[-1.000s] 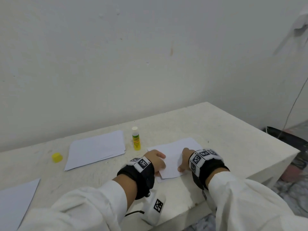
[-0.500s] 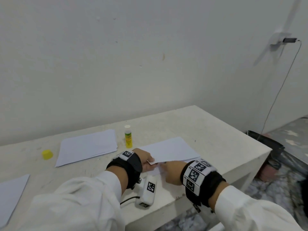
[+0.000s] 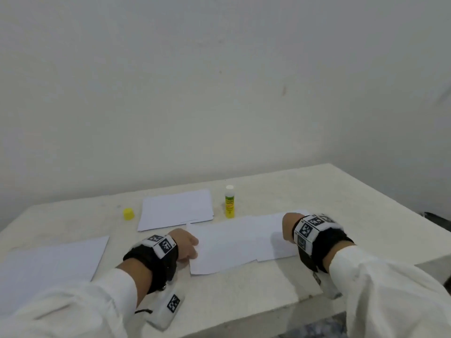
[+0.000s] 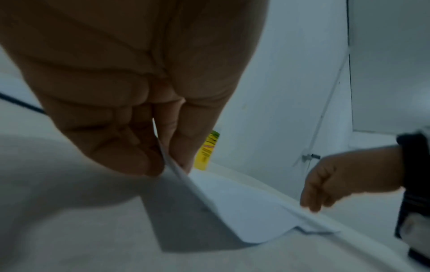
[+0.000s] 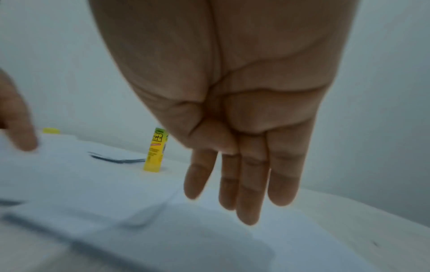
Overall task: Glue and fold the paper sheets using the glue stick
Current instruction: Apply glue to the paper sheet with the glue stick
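Since 0.5 s ago both hands have drawn apart, and the paper between them now lies spread out long across the middle of the head view instead of bunched under the wrists. At centre left of that view the left hand [image 3: 186, 243] pinches the left edge of the joined sheets [image 3: 234, 242]; the left wrist view shows the edge caught between thumb and fingers [image 4: 130, 147], lifted off the table [image 3: 244, 296] and casting a shadow. At centre right the right hand [image 3: 289, 226] is over the far end of the paper; the right wrist view shows its fingers [image 5: 249, 185] straight and together, pointing down at the sheet and gripping nothing, though whether the tips touch the paper I cannot tell. The sheets look like 2 overlapping pieces with a stepped lower edge.

Just above the paper, near the middle of the head view, the glue stick [image 3: 229, 202] stands upright with its white tip bare. Its yellow cap [image 3: 128, 213] sits well apart to the left. Between them lies a stack of paper [image 3: 175, 209], and 1 more sheet [image 3: 53, 262] lies at the lower left.
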Tool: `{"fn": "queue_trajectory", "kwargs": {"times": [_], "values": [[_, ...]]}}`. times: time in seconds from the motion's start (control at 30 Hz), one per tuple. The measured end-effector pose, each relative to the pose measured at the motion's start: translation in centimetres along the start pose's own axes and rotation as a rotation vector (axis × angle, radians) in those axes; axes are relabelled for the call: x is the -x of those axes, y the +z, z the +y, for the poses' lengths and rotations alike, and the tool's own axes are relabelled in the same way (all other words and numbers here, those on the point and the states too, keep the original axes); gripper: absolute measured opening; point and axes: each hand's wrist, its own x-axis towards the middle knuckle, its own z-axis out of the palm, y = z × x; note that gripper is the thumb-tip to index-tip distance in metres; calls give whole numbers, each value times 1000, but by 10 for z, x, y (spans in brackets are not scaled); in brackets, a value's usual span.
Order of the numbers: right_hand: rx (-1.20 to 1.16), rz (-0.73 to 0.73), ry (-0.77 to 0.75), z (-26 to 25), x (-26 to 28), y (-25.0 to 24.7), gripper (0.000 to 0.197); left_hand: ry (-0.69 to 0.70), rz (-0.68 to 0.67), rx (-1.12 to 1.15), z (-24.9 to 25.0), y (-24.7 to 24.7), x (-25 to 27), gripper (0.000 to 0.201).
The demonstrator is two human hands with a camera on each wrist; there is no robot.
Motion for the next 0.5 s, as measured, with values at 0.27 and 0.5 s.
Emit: {"fn": "queue_trajectory", "kwargs": {"times": [0.27,0.5], "values": [[-391,13,-177,-90,-3,-37,14,-95,3,-196,-67,-43,21,62],[-680,76,-4,-129,-20,-48,43,-74,-72,-250,-87,-56,21,65]]}}
